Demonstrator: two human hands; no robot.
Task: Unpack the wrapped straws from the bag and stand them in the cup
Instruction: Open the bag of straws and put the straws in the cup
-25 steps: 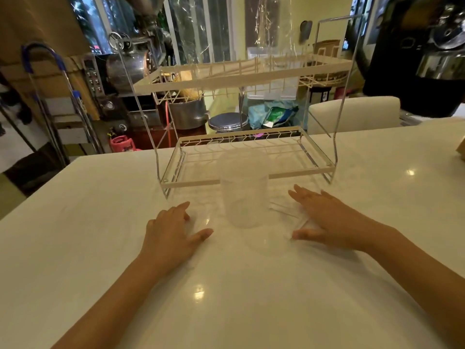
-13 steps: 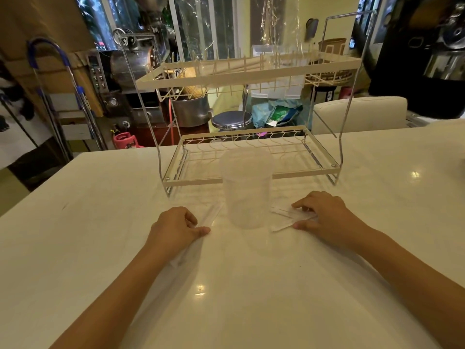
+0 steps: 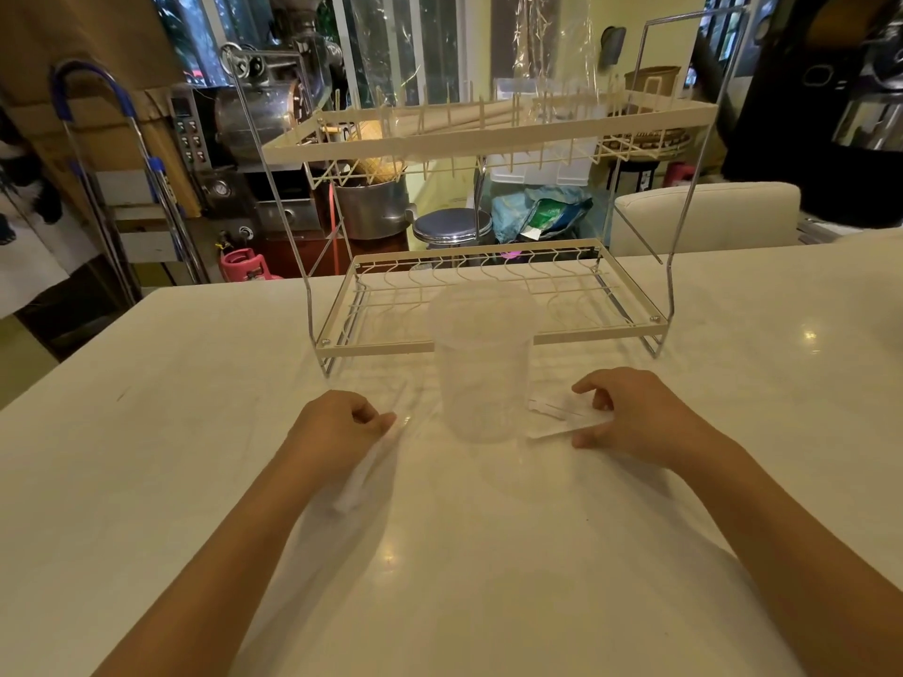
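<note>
Head view, cup (image 3: 481,364): clear plastic, upright, empty as far as can be told, standing on the white table (image 3: 488,554) between the two hands, just ahead of them.
Head view, left hand (image 3: 337,427): curled, fingertips pinched on the near end of a clear bag (image 3: 364,469); film runs back from the fingers toward the wrist and forward toward the cup, hard to trace against the table.
Head view, right hand (image 3: 640,415): hooked over a few wrapped straws (image 3: 562,417) lying flat on the table; thumb and forefinger touching the wrappers, grip looks closed on them but partly hidden.
Head view, straws: just right of the cup, free ends pointing at its base, not yet lifted.
Head view, dish rack (image 3: 488,305): two-tier wire frame beyond the cup, well ahead of both hands, lower tier bare.
Step in hand, judged: gathering the loose straws for the first lift into the cup.
Doing it well: squeeze the bundle near the middle so no straw slips out; tip upright before reaching the rim; lower straight down, since a light cup could tip from a sideways knock.
Left hand's part: pin the bag flat, or move across to steady the cup wall.
Risk: thin wrappers sliding on the glossy table.
</note>
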